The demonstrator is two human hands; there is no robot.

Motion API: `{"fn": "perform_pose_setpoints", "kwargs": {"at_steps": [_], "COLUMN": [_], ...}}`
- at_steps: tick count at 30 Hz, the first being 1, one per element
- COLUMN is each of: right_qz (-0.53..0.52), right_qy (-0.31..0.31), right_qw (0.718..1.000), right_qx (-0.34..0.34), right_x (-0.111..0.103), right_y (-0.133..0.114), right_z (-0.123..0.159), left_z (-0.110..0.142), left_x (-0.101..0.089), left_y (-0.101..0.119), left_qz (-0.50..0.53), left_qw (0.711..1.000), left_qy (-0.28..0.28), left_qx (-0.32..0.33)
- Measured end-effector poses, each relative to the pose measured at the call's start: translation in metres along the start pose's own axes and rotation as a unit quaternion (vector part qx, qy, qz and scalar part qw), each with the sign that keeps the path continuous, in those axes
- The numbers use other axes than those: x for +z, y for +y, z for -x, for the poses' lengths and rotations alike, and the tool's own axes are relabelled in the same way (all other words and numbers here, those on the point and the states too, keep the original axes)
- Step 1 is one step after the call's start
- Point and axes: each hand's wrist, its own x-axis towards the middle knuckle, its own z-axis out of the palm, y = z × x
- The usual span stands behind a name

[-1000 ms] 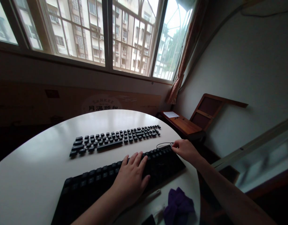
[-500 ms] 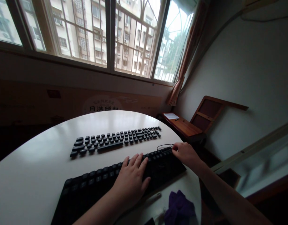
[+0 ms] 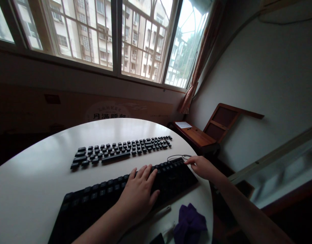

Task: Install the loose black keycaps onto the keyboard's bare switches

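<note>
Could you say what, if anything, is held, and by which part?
The left hand rests open on the keyboard; whether the right hand grips its corner cannot be told.

Between the row of loose keycaps (image 3: 120, 150) and the back edge of my keyboard (image 3: 95, 210) runs a bare strip of white table (image 3: 26, 189) wide enough for a hand, narrowing toward the right, where a thin wire loop (image 3: 174, 156) lies in it. Near my side, the purple cloth (image 3: 190, 223) blocks the table's right edge, but the tabletop left of my keyboard is open.
</note>
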Motion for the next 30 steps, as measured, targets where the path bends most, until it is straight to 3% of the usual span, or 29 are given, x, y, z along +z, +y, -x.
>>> {"fn": "perform_pose_setpoints", "kwargs": {"at_steps": [5, 10, 12, 16, 20, 30], "right_qz": [-0.020, -0.091, -0.091, -0.003, 0.066, 0.101], "right_qy": [0.016, 0.141, 0.158, 0.133, 0.120, 0.080], "right_qw": [0.999, 0.986, 0.983, 0.988, 0.988, 0.991], "right_qx": [-0.026, -0.020, -0.033, -0.073, -0.068, -0.040], "right_x": [0.005, 0.016, 0.024, 0.035, 0.036, 0.036], "right_y": [0.009, 0.013, 0.013, 0.011, 0.006, 0.005], "right_z": [0.009, 0.020, 0.024, 0.025, 0.025, 0.027], "left_z": [-0.002, -0.001, -0.001, 0.000, -0.001, 0.002], "left_x": [0.001, -0.001, -0.001, -0.002, -0.002, 0.002], "left_y": [0.000, 0.001, 0.000, 0.000, 0.001, -0.001], "left_qz": [-0.002, -0.003, -0.007, -0.002, -0.004, -0.014], "left_qw": [1.000, 1.000, 1.000, 1.000, 1.000, 1.000], "left_qy": [0.002, -0.003, -0.012, -0.017, -0.021, 0.002], "left_qx": [-0.001, -0.004, -0.006, -0.009, -0.011, 0.003]}}
